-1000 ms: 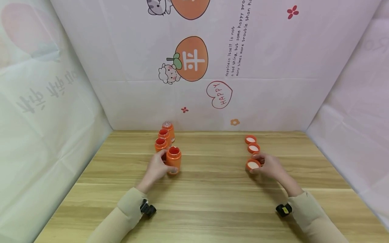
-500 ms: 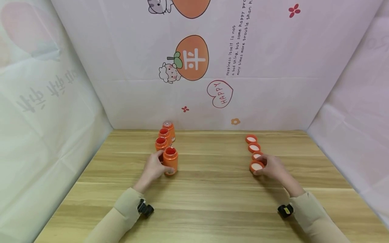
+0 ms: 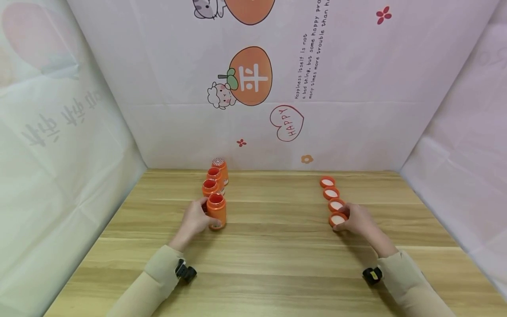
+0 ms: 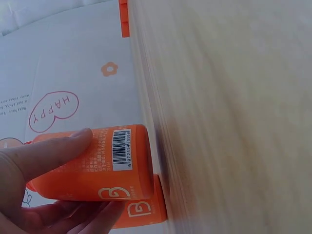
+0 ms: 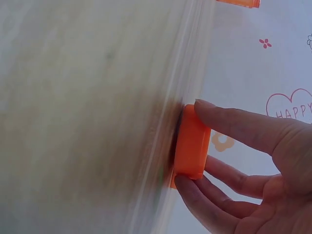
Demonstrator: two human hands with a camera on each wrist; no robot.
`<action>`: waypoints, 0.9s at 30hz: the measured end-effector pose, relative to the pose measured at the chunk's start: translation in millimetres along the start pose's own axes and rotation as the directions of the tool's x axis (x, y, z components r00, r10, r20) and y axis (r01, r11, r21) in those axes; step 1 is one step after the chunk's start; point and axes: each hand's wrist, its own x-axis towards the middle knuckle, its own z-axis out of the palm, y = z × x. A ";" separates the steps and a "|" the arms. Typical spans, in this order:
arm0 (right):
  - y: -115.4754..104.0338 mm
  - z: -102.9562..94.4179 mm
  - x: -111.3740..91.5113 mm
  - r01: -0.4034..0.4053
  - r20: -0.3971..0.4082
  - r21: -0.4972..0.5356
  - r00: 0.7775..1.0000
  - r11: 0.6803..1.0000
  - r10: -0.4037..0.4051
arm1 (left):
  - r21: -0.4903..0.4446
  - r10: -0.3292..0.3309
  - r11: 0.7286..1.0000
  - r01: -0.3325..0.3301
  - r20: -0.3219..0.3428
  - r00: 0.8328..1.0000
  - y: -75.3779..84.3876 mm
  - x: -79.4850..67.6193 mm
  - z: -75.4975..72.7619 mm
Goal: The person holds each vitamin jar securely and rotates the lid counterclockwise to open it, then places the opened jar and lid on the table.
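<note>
My left hand [image 3: 195, 219] grips an uncapped orange bottle [image 3: 217, 213], thumb across its front and fingers behind. It stands upright at the near end of a row of orange bottles. The left wrist view shows a barcode on this bottle [image 4: 92, 165], and another bottle [image 4: 148, 209] just behind it. My right hand [image 3: 358, 220] pinches an orange cap [image 3: 338, 219] by its sides; its pale inside faces up. In the right wrist view the cap [image 5: 191, 144] sits between thumb and fingertips, low at the tabletop. It is the nearest in a line of caps.
Behind the held bottle stand an open bottle [image 3: 210, 188], a second open one [image 3: 214, 175], and a rear bottle with a silvery top [image 3: 219, 169]. Three more caps lie beyond the held one, the farthest cap [image 3: 327, 182] near the back wall [image 3: 356, 132]. All are on the wooden table [image 3: 273, 246].
My left hand has moved the bottle left, towards the row. My right hand has brought its cap slightly right and nearer, in line with the other caps.
</note>
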 end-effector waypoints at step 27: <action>5.0 -4.7 0.4 -0.122 0.038 0.042 0.992 0.992 0.120 | 0.080 -0.057 0.995 0.058 -0.016 0.998 -6.8 2.5 -9.6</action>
